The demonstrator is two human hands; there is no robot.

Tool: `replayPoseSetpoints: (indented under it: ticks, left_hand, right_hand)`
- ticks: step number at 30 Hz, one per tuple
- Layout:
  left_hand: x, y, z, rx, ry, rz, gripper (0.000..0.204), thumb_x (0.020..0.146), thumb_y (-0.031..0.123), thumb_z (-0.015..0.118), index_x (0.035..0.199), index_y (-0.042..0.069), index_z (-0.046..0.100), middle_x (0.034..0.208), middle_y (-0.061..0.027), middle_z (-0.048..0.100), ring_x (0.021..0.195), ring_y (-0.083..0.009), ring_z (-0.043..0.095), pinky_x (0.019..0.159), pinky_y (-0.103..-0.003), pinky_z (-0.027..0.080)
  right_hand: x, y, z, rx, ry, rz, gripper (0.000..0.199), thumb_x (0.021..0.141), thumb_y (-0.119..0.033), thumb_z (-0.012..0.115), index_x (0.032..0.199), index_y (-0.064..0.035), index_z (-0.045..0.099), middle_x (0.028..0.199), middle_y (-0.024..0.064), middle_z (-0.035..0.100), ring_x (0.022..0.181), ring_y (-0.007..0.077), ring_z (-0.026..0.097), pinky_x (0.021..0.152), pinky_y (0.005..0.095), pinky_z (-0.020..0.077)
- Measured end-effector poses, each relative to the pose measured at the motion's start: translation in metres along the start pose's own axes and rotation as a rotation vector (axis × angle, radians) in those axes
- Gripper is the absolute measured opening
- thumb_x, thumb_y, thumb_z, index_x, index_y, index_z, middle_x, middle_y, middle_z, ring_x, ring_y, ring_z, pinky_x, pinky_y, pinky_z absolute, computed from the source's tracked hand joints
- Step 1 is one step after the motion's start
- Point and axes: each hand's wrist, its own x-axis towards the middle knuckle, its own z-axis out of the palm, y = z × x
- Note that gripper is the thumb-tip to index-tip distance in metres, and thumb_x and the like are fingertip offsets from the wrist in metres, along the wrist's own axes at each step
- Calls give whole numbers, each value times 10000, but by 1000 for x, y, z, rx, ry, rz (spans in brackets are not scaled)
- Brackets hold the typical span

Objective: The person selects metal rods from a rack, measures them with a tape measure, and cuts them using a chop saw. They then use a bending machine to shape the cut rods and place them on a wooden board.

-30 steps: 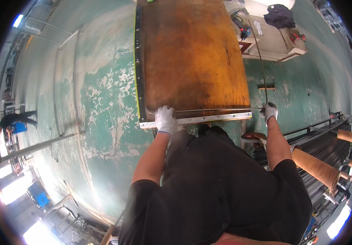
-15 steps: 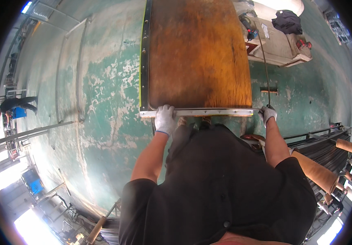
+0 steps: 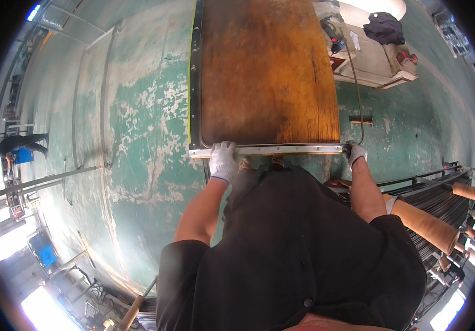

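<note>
A wooden-topped worktable (image 3: 270, 71) with brown, worn boards stretches away in front of me. A pale metal rail (image 3: 287, 149) runs along its near edge. A thin dark bent rod (image 3: 355, 83) lies along the left and near sides of the tabletop; its right side hangs out past the table. My left hand (image 3: 223, 161), in a white knitted glove, is closed over the rail and the rod near the left corner. Just off the right corner, my right hand (image 3: 354, 154), also gloved, is closed on the rod by its bend. Its fingertips are partly hidden.
At the far right a low pale bench (image 3: 367, 55) carries a cordless drill (image 3: 334, 41), dark cloth (image 3: 383, 28) and a red tool (image 3: 407, 57). Brown rolls (image 3: 425, 223) and a rack of dark rods (image 3: 433, 196) stand near right. Another person (image 3: 23, 144) bends at far left.
My right hand has moved left, closer to the table's right corner, bringing the rod's bent side inward. My left hand has stayed on the near edge.
</note>
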Motion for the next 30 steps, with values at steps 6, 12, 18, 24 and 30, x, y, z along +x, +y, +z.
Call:
replayPoseSetpoints:
  ticks: [6, 12, 18, 24, 30]
  left_hand:
    - [9, 12, -14, 30, -69, 18, 289, 945, 229, 720, 1183, 65, 734, 1207, -180, 690, 1188, -415, 625, 1048, -525, 513]
    - [24, 53, -22, -163, -41, 12, 238, 906, 202, 734, 1104, 71, 746, 1105, -184, 714, 1115, -408, 662, 984, -529, 549]
    - [78, 178, -121, -759, 104, 255, 186, 982, 155, 759, 1120, 35, 789, 1022, -190, 789, 884, -285, 762, 785, -409, 597]
    - [82, 191, -273, -1484, 107, 389, 158, 1083, 104, 695, 1199, 10, 746, 891, -3, 697, 667, -93, 558, 600, -278, 464]
    - [67, 163, -318, -1832, -37, 821, 272, 1102, 239, 678, 1302, 55, 687, 715, 3, 492, 540, -89, 377, 506, -283, 298]
  right_hand:
    - [-9, -5, -1, 45, 107, -70, 123, 1058, -203, 696, 1031, -114, 776, 885, 59, 773, 721, 214, 719, 646, 380, 588]
    - [-207, -98, 59, 308, 159, -881, 212, 1029, -147, 751, 1167, 14, 765, 1091, 97, 768, 987, 221, 722, 905, 361, 585]
    - [-409, -180, 154, 233, -411, -1639, 460, 1140, -194, 587, 1525, 52, 535, 1272, 198, 748, 1240, 282, 713, 1093, 427, 548]
    - [-295, -54, 257, -399, -100, -1425, 339, 1028, -201, 723, 1337, -64, 695, 1258, 109, 753, 1109, 317, 719, 870, 443, 606]
    - [-273, -12, 237, -388, -781, -144, 314, 1044, -339, 746, 1124, -36, 766, 1015, 75, 720, 871, 174, 673, 754, 329, 554]
